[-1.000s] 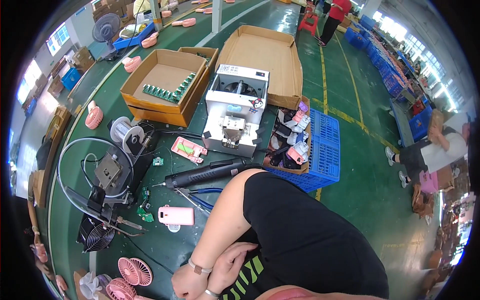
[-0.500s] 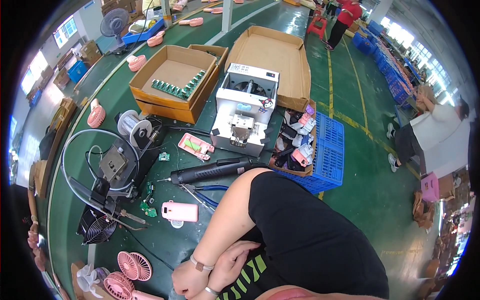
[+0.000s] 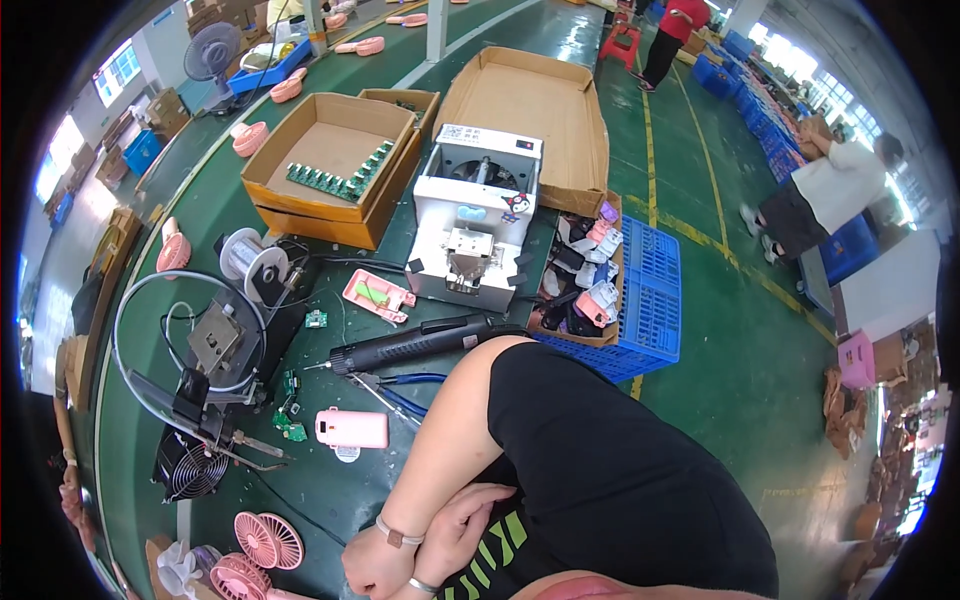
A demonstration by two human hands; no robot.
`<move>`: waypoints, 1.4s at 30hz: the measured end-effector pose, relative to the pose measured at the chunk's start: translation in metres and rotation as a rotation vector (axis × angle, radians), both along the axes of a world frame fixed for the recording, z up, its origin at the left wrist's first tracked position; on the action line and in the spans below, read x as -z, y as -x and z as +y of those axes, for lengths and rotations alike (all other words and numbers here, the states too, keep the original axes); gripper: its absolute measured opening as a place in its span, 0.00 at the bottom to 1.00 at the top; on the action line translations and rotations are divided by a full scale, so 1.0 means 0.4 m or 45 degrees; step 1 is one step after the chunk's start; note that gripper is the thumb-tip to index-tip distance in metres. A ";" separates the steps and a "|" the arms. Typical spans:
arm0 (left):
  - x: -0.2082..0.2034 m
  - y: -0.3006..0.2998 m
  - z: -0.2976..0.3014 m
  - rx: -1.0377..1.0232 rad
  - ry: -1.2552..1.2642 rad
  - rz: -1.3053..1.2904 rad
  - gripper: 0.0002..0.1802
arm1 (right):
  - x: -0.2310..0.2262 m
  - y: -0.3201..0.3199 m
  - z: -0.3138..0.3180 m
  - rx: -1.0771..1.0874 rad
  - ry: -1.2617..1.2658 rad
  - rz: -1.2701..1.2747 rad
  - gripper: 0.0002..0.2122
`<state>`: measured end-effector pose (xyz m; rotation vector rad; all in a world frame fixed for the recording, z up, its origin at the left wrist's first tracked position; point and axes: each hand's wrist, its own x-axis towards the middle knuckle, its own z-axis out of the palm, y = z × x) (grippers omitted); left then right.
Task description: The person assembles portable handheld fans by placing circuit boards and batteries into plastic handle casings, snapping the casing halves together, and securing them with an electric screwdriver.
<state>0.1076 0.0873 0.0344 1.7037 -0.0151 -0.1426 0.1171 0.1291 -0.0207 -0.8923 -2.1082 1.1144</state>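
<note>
My forearms are crossed at the lower edge of the head view. My right hand point(image 3: 376, 562), below a wristband, is curled closed on the near side of the bench, with no object visible in it. Beside its wrist, my left hand point(image 3: 458, 532) lies with fingers stretched out against my black shirt. Nearest to them is a pink plastic casing point(image 3: 352, 429), flat on the green bench. Beyond it are blue-handled pliers point(image 3: 412, 379) and a black electric screwdriver point(image 3: 420, 342). An opened pink shell point(image 3: 378, 296) and small green circuit boards point(image 3: 291, 424) lie around these.
At left stands a soldering stand point(image 3: 215, 345) with a wire spool point(image 3: 252, 262) and small black fan point(image 3: 190, 467). Pink fan parts point(image 3: 262, 541) are at lower left. Behind are a white machine point(image 3: 474, 225), cardboard trays point(image 3: 318, 122) and a blue crate point(image 3: 650, 285).
My crossed arms and hands keep their pose. The view has shifted slightly, so bench items appear a little further left. At far right, a person in white has changed posture and place.
</note>
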 end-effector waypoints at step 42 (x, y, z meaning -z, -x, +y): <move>0.004 -0.010 -0.008 0.012 0.020 -0.005 0.15 | -0.002 -0.012 -0.011 0.032 -0.024 -0.005 0.11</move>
